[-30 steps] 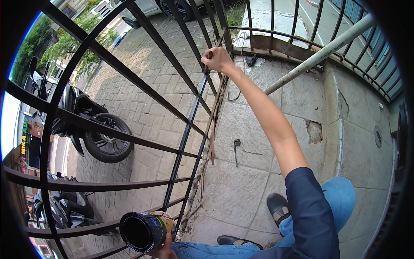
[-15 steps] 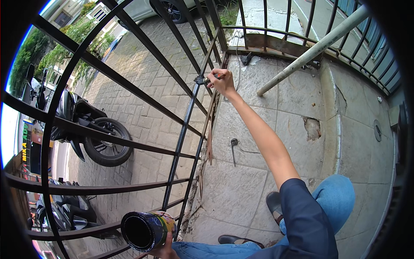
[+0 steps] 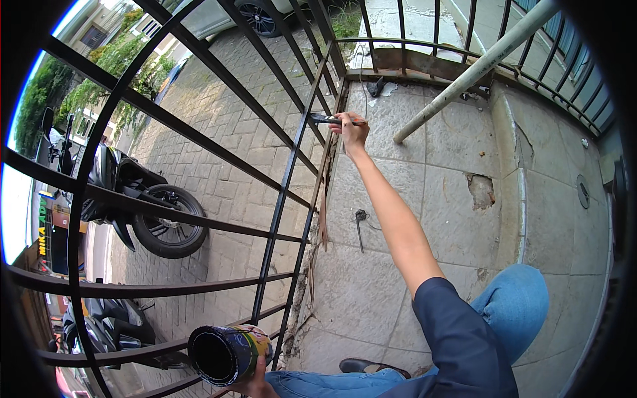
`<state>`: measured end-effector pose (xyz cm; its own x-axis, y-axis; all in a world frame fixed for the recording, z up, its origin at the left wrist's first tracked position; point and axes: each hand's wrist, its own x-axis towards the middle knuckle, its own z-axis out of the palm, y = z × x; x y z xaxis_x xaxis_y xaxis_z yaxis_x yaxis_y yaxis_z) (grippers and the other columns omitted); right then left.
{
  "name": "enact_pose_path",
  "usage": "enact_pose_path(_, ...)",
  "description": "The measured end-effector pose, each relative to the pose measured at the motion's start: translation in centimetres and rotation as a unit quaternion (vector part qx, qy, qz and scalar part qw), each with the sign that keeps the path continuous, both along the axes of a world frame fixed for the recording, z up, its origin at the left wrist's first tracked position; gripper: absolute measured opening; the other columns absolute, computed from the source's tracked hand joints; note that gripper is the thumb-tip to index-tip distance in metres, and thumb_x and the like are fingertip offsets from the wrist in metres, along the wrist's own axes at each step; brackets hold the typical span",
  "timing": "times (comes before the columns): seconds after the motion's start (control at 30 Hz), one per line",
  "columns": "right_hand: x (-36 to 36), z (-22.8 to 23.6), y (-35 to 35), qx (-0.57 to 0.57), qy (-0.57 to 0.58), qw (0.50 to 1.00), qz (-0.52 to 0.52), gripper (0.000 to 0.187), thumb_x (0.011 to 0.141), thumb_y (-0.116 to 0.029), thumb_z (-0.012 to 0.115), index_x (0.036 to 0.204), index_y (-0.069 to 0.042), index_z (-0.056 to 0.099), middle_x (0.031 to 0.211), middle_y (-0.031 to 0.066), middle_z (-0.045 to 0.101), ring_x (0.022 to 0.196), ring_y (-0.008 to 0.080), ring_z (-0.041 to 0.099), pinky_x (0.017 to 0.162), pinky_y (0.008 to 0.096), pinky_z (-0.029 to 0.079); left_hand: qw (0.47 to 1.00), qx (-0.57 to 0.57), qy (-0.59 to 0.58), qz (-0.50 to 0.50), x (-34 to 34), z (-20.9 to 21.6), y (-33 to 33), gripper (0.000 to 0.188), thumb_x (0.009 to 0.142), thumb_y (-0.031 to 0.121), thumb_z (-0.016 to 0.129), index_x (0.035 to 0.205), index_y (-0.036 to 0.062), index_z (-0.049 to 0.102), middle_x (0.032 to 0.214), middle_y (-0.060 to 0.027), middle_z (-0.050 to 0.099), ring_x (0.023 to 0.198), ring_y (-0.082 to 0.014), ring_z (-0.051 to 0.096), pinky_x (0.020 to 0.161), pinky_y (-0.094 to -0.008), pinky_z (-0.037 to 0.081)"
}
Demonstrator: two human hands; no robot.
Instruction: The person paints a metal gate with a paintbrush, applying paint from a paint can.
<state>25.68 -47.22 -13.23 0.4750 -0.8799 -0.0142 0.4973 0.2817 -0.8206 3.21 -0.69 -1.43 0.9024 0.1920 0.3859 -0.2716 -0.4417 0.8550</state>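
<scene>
My right hand [image 3: 353, 132] is closed on the handle of a paintbrush [image 3: 326, 119]. The brush's dark bristles meet a lower rail [image 3: 289, 174] of the black metal fence, close to where an upright bar crosses it. Glossy black covers the rail's nearer stretch, while its far end looks duller and browner. Down at the lower left, my left hand [image 3: 255, 379] grips a paint can [image 3: 229, 355] by its side. The can is tilted, its open mouth and black inside showing, and dark paint marks its rim. Its label is colourful.
A pale pipe [image 3: 474, 73] slants up from the tiled floor at the right. A broken tile hole [image 3: 480, 192] and a thin dark tool-like piece [image 3: 360, 230] lie nearer. Past the fence stand motorbikes [image 3: 169, 222] and a car [image 3: 255, 18]. A raised step [image 3: 509, 179] runs along the right.
My right hand has moved slightly right and nearer with the brush, which now lies more level against the rail. The paint can has hardly moved.
</scene>
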Motion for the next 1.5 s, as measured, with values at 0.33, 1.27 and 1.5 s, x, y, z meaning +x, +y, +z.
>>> enact_pose_path(0.33,-1.4,-1.6,2.9,0.024,0.0,0.999,-0.047,0.02,0.082,-0.011,0.048,0.074,0.004,0.059,0.069,0.0128,0.062,0.052,0.0176,0.062,0.045,0.0232,0.051,1.0,-0.017,0.005,0.026,-0.3,0.4,-0.5,0.073,0.058,-0.001,0.072,0.121,-0.0045,0.035,0.113,-0.02,0.047,0.099,-0.0281,0.052,0.087,-0.0386,0.047)
enact_pose_path(1.27,-0.4,0.0,-0.8,0.003,-0.017,0.993,0.116,0.021,0.08,-0.014,0.047,0.073,0.004,0.057,0.073,0.0177,0.062,0.052,0.0237,0.063,0.043,0.0275,0.051,1.0,-0.004,0.006,-0.002,0.5,-0.5,0.3,0.075,0.058,-0.005,0.07,0.123,-0.0038,0.033,0.115,-0.0212,0.045,0.101,-0.0296,0.051,0.089,-0.0412,0.046)
enact_pose_path(1.5,0.1,-0.1,0.3,-0.015,-0.008,0.997,0.081,0.023,0.08,-0.013,0.044,0.075,0.004,0.059,0.071,0.016,0.062,0.053,0.0206,0.063,0.045,0.0261,0.051,0.999,-0.031,0.011,0.0,0.3,-0.6,0.0,0.079,0.059,-0.006,0.07,0.126,-0.0016,0.029,0.12,-0.0206,0.041,0.107,-0.0296,0.047,0.093,-0.0419,0.042)
